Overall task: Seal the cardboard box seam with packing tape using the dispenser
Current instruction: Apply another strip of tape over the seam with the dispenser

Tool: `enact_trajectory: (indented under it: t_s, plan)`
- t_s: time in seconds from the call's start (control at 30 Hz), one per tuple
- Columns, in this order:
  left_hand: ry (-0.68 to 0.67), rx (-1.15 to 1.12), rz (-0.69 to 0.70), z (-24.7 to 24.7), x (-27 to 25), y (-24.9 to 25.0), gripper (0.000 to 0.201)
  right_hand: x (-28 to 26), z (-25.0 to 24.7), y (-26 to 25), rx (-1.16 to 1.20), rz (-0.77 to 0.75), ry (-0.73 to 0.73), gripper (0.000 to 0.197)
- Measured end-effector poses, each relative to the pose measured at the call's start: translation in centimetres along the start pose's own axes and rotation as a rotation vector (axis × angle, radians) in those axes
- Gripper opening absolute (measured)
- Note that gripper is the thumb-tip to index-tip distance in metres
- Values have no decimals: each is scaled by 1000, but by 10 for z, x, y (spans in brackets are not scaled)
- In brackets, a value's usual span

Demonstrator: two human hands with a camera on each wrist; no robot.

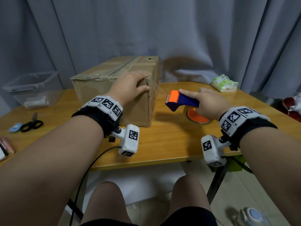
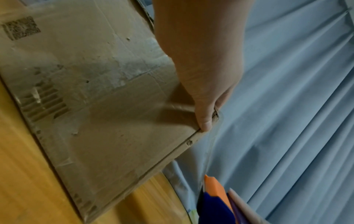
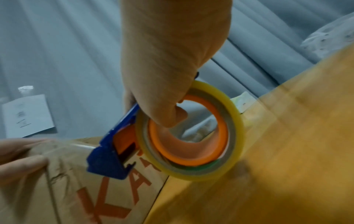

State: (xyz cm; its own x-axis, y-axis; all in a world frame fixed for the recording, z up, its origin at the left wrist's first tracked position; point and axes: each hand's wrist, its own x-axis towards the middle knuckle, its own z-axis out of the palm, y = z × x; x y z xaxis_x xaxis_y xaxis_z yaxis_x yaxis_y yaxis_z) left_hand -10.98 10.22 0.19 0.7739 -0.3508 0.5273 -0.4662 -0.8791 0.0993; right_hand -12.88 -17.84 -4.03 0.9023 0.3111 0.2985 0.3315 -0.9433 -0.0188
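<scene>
A worn cardboard box (image 1: 104, 82) stands on the wooden table (image 1: 162, 144), its top seam (image 1: 123, 66) running away from me. My left hand (image 1: 143, 82) grips its near right top corner: the thumb (image 2: 205, 119) presses the near face at the edge, and the fingers (image 3: 19, 159) wrap onto the printed right side. My right hand (image 1: 200, 101) grips the blue and orange tape dispenser (image 1: 184, 100) just right of the box, index finger laid along its top. The yellowish tape roll (image 3: 235, 136) hangs under the hand. A clear strip seems to stretch from the corner to the dispenser (image 2: 214, 204).
A clear plastic bin (image 1: 34, 90) sits at the back left. Black scissors (image 1: 31, 123) and a small blue object (image 1: 15, 128) lie at the left edge. A green tissue pack (image 1: 224, 83) lies at the back right. Grey curtains hang close behind the table.
</scene>
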Motion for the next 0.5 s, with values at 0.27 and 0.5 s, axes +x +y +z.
enact_trajectory:
  t_s: [0.27, 0.5]
  plan:
    - [-8, 25, -1, 4, 1, -3, 52, 24, -23, -39, -128, 18, -141, 72]
    - [7, 13, 7, 4, 1, -2, 52, 29, -19, -47, -115, 39, -195, 75]
